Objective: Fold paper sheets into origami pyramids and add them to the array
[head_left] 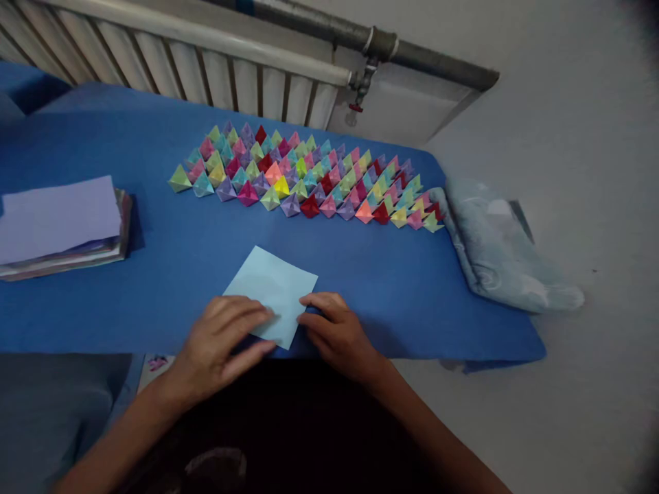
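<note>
A square sheet of light blue paper (281, 291) lies on the blue-covered table in front of me, turned so one corner points away. My left hand (221, 336) rests over its lower left part, fingers stretched out and the thumb apart near the bottom corner. At the right edge of the sheet is my right hand (334, 333), with bent fingers whose tips touch the paper and stay a little apart. Beyond the sheet stand several rows of small folded paper pieces (309, 178) in many colours.
A stack of coloured paper (62, 219) with a lilac sheet on top lies at the left of the table (169, 274). A folded pale blue fabric (494, 240) sits at the right end. Behind are a white radiator (216, 68), a pipe (329, 27) and a valve (363, 86).
</note>
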A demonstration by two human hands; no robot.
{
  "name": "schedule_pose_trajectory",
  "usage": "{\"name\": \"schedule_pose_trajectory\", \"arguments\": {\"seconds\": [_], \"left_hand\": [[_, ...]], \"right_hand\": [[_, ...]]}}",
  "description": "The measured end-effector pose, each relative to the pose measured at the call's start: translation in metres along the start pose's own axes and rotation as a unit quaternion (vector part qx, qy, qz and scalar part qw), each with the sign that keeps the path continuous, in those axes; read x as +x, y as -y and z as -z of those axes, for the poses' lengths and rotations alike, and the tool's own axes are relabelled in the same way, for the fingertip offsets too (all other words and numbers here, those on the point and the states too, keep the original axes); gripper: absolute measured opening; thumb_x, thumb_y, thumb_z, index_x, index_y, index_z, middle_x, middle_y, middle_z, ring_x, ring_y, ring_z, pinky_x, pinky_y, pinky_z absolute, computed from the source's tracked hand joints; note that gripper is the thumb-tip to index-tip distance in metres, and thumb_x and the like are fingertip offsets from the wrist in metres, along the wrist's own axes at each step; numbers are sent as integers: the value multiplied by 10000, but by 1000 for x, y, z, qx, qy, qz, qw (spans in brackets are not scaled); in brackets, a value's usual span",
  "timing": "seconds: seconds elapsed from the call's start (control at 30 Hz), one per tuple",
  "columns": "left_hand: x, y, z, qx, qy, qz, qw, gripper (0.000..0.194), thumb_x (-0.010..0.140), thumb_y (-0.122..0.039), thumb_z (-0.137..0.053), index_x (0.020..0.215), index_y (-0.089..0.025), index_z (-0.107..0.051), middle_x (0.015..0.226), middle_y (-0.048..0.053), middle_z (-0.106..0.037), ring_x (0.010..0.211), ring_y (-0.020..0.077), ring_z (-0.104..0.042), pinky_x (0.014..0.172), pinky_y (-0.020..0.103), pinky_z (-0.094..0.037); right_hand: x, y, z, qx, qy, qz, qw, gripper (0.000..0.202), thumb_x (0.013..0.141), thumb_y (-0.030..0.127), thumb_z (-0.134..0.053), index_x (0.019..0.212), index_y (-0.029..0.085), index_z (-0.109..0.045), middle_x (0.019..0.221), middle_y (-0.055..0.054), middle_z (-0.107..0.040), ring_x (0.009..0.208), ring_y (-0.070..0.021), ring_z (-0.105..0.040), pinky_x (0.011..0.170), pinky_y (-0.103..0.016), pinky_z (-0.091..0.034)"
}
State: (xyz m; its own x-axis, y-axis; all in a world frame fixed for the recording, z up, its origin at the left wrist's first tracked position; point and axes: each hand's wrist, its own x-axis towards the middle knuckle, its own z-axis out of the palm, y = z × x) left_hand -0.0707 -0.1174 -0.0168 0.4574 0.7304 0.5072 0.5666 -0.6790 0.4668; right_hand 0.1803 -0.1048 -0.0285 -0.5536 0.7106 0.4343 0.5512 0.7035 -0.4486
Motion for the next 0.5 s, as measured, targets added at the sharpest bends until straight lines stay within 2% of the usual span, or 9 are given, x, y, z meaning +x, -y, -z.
{"name": "schedule_pose_trajectory", "arguments": {"seconds": [0.1, 0.17, 0.23, 0.33, 0.43, 0.5], "left_hand": [[-6, 14, 13, 68, -52, 198, 976, 236, 987, -366, -518, 1112, -208, -641, 1058, 83, -679, 974, 247, -647, 849, 396, -535], [-5, 23, 16, 88, -39, 296, 950, 291, 962, -404, -503, 1106, -198, -650, 1046, 93, -667, 900, 248, -652, 796, 398, -552], [2, 30, 16, 97, 0, 330, 939, 366, 921, -431, -509, 1141, -174, -650, 1040, 107, -665, 882, 262, -651, 786, 416, -554], [21, 35, 11, 101, 50, 338, 934, 475, 884, -426, -515, 1244, -132, -613, 1056, 123, -671, 879, 273, -651, 781, 421, -543], [42, 39, 7, 90, 100, 352, 926, 542, 855, -398, -544, 1315, -113, -575, 1046, 114, -681, 816, 251, -646, 745, 391, -529], [50, 42, 7, 69, 136, 372, 915, 549, 834, -367, -561, 1320, -114, -575, 965, 83, -690, 779, 239, -642, 736, 377, -518]], "right_hand": [[-7, 0, 5, -14, -48, -4, 999, 220, 905, 65, -539, 1031, 197, -661, 1153, -115, -638, 1057, -219, -597, 880, -384, -528], [-9, 2, 7, -24, -63, -24, 997, 214, 893, 54, -551, 1017, 191, -659, 1138, -118, -634, 1011, -213, -602, 839, -363, -539], [-8, 3, 6, -25, -54, -51, 997, 213, 897, 61, -546, 1012, 200, -660, 1127, -111, -633, 965, -203, -606, 805, -351, -545], [-2, 4, 2, -20, -21, -80, 996, 204, 917, 96, -532, 1031, 211, -657, 1132, -109, -636, 973, -208, -609, 816, -362, -544], [4, 3, 0, -25, 21, -70, 997, 237, 912, 93, -518, 1071, 201, -657, 1189, -122, -620, 976, -206, -593, 835, -367, -534], [5, 2, 0, -34, 46, -49, 997, 265, 902, 78, -505, 1075, 200, -665, 1222, -127, -605, 954, -202, -579, 824, -365, -527]]}}
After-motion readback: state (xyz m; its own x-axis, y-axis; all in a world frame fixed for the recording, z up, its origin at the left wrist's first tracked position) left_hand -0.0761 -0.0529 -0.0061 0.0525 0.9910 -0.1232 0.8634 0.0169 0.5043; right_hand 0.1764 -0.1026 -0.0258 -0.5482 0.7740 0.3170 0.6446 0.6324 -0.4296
